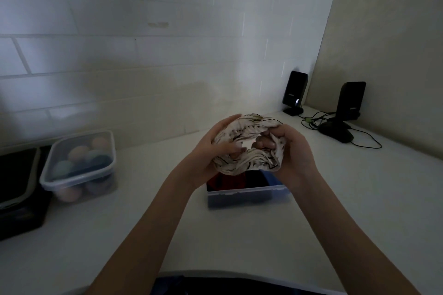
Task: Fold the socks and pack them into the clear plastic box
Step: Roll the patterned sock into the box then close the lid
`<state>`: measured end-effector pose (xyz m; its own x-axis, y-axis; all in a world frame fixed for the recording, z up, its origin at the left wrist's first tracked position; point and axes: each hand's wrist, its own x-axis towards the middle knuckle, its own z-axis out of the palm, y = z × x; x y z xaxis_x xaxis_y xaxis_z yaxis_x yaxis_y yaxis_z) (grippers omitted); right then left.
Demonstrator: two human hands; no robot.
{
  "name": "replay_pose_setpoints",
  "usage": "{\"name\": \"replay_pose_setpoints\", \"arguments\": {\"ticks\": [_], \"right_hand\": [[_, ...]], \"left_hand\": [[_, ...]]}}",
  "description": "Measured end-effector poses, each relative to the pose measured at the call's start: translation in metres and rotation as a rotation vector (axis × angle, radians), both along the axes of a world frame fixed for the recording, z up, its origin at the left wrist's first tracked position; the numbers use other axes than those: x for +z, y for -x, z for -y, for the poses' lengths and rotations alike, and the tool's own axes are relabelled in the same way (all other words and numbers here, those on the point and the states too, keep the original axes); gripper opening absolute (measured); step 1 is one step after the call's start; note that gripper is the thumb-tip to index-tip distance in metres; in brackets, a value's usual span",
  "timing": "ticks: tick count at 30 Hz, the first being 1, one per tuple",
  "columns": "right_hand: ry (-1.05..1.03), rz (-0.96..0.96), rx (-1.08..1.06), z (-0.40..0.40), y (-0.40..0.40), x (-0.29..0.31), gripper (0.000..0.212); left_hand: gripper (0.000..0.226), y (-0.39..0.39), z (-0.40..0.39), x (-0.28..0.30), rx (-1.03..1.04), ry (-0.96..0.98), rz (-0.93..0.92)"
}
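Both hands' fingers point(230, 148) stretching patterned sock point(242, 127) open above clear box point(247, 195)

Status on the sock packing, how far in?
Done: dark and red socks already lie in the open clear box. In hand: left hand and right hand both grip a white patterned sock above the box, mid-fold. Left: finish the fold and drop it in. No loose socks visible.

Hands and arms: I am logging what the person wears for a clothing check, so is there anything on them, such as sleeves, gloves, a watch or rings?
Nothing worn shows. The left hand and right hand are gloveless, both forearms are without sleeves up to the picture's bottom edge, and no watch, bracelet or ring is visible in this dim view.
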<state>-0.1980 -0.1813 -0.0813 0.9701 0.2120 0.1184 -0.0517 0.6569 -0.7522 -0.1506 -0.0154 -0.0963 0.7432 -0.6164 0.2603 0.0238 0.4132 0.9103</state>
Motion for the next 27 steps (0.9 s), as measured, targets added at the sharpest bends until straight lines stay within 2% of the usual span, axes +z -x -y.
{"name": "replay_pose_setpoints", "arguments": {"ticks": [2,4,5,7,13,16,19,22,24,27], "right_hand": [[0.025,0.032,-0.026,0.003,-0.003,-0.004,0.031],[0.242,0.066,-0.173,0.001,-0.004,-0.005,0.034],[0.378,0.082,-0.251,0.001,-0.003,-0.006,0.03],[0.555,0.084,-0.363,0.0,-0.002,-0.006,0.029],[0.585,0.103,-0.611,0.011,-0.007,-0.013,0.04],[0.642,0.13,-0.645,0.014,-0.007,-0.016,0.041],[0.595,0.095,-0.631,0.019,-0.007,-0.017,0.043],[0.597,0.12,-0.667,0.022,-0.009,-0.017,0.035],[0.706,0.176,-0.703,0.024,-0.009,-0.02,0.036],[0.988,0.298,-0.719,0.03,-0.008,-0.021,0.04]], "left_hand": [[0.089,-0.004,0.0,-0.001,-0.017,0.179,-0.105],[0.093,-0.005,0.002,-0.002,0.012,0.267,-0.177],[0.087,-0.004,0.003,-0.002,0.034,0.269,-0.186],[0.076,0.0,0.004,-0.004,0.049,0.224,-0.165],[0.07,0.001,0.007,-0.008,-0.007,-0.04,0.018],[0.065,-0.002,0.005,-0.009,-0.033,-0.048,0.001],[0.06,-0.005,0.002,-0.011,-0.011,-0.038,-0.03],[0.038,-0.005,0.006,-0.011,0.125,-0.093,-0.025],[0.029,-0.005,0.008,-0.009,0.233,-0.16,0.034],[0.024,-0.004,0.007,-0.008,0.341,-0.303,0.221]]}}
